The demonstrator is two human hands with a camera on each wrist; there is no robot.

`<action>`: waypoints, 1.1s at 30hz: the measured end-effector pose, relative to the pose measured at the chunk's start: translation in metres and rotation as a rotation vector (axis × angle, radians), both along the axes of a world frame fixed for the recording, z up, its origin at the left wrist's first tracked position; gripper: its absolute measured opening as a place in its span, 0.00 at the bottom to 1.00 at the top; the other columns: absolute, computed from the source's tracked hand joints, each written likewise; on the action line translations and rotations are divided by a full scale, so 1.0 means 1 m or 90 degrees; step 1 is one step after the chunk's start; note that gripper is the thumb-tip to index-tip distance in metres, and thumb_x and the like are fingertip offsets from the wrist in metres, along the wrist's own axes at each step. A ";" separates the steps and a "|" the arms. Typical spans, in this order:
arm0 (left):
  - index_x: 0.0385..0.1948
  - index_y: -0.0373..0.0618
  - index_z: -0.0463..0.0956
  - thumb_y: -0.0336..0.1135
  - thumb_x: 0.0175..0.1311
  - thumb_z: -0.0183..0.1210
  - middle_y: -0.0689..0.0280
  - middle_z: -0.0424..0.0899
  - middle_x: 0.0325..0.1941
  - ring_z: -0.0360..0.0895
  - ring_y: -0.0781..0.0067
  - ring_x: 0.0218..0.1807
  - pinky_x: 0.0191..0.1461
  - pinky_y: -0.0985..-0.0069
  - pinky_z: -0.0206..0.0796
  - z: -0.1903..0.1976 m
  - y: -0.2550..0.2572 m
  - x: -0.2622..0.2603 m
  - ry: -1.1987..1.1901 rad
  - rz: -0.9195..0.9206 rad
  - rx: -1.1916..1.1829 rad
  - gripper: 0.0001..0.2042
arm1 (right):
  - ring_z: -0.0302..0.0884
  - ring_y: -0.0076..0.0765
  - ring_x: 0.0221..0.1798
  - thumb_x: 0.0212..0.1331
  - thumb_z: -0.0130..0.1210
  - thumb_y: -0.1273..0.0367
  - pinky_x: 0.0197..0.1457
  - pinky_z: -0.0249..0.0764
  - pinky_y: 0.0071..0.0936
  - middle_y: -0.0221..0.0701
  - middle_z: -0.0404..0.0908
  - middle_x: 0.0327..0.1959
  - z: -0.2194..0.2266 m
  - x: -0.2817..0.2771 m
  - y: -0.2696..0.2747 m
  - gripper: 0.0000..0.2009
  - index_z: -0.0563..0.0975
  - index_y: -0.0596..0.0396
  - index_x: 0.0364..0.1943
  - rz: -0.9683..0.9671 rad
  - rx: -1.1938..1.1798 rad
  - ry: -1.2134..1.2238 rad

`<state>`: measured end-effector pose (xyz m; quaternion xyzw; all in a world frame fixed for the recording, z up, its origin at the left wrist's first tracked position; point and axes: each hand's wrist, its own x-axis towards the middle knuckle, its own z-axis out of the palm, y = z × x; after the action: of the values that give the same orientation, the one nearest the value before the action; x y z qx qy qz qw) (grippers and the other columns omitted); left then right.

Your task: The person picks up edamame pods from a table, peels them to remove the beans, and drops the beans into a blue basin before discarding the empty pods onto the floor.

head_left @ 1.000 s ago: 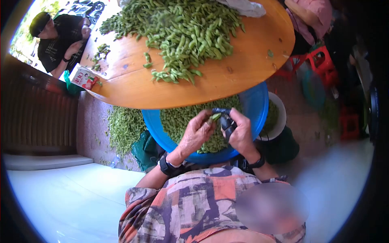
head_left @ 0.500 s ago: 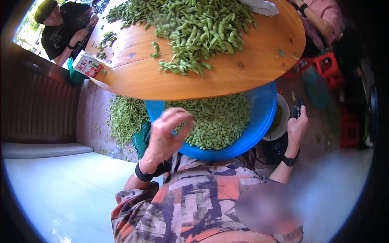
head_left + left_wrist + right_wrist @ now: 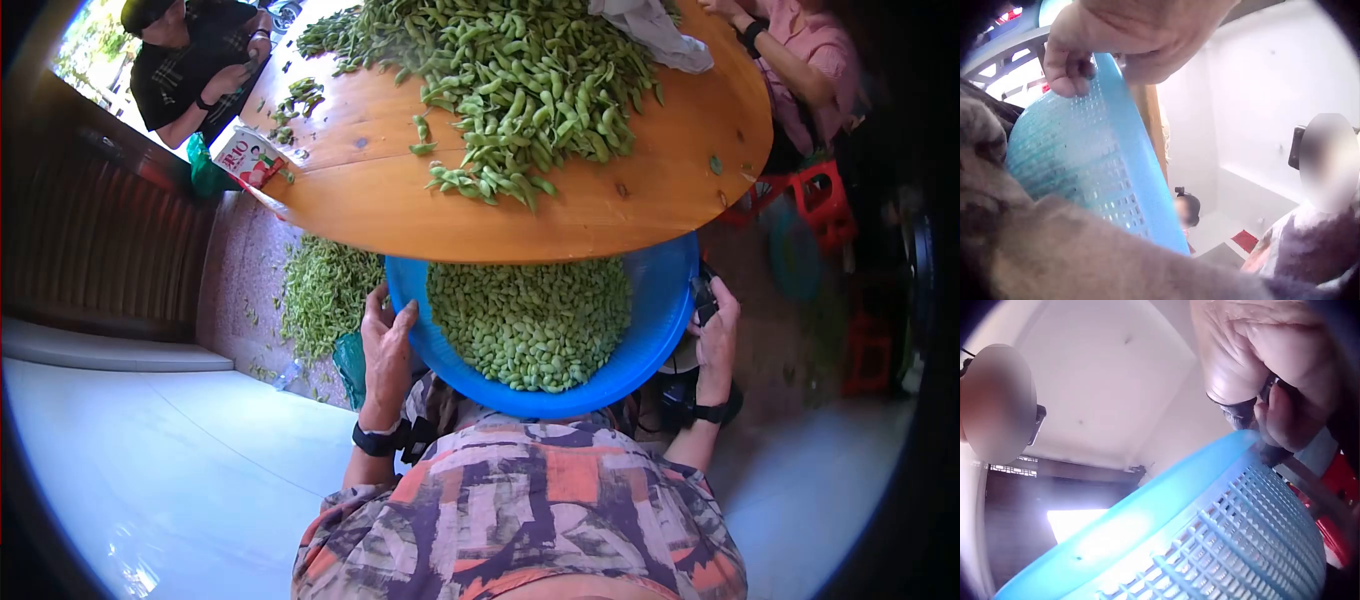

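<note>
A blue plastic basket [image 3: 668,345] with latticed sides holds a heap of shelled green beans [image 3: 530,325] in front of the lap. My left hand [image 3: 386,355] grips its left rim; in the left wrist view the fingers [image 3: 1071,84] curl around the outer side. On the opposite side my right hand [image 3: 716,340] grips the right rim, with black wrapping [image 3: 1239,414] on its thumb and finger. The right wrist view shows those fingers bent over the edge of the basket. The far part of the basket is hidden under the tabletop.
Above the basket stands a wooden table [image 3: 400,225] piled with green bean pods [image 3: 540,90], a white cloth [image 3: 655,35] and a printed carton [image 3: 245,160]. More pods [image 3: 325,300] lie on the floor at left. Two other people sit at the table. A red stool [image 3: 825,205] stands at right.
Both hands worked together on a pod over the basket, then parted, the right one swinging out to the right. Now each hand holds one side of the rim.
</note>
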<state>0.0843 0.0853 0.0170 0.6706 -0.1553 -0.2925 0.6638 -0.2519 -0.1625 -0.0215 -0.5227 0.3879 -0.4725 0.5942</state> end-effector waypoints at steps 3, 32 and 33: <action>0.60 0.35 0.62 0.34 0.68 0.56 0.62 0.83 0.38 0.77 0.79 0.35 0.35 0.80 0.70 0.011 0.007 -0.004 -0.032 -0.001 0.087 0.22 | 0.64 0.11 0.21 0.65 0.56 0.62 0.19 0.57 0.13 0.19 0.72 0.24 0.016 0.014 0.000 0.14 0.78 0.59 0.45 0.005 0.045 0.133; 0.34 0.43 0.80 0.26 0.56 0.62 0.60 0.81 0.30 0.79 0.66 0.31 0.37 0.68 0.70 0.060 -0.135 0.122 -0.654 -0.163 0.129 0.05 | 0.77 0.38 0.29 0.53 0.52 0.77 0.34 0.71 0.31 0.36 0.75 0.23 0.062 0.028 0.022 0.09 0.75 0.62 0.38 -0.170 -0.506 0.581; 0.34 0.42 0.79 0.26 0.58 0.62 0.61 0.82 0.29 0.79 0.70 0.28 0.34 0.70 0.70 0.066 -0.132 0.115 -0.534 -0.148 0.112 0.04 | 0.78 0.43 0.31 0.52 0.53 0.77 0.37 0.72 0.34 0.39 0.76 0.24 0.074 0.035 0.025 0.09 0.75 0.64 0.38 -0.200 -0.548 0.571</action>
<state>0.1991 -0.0465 0.0828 0.7631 -0.4604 -0.0797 0.4465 -0.2164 -0.1370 0.0522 -0.7983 0.4465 -0.4027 0.0348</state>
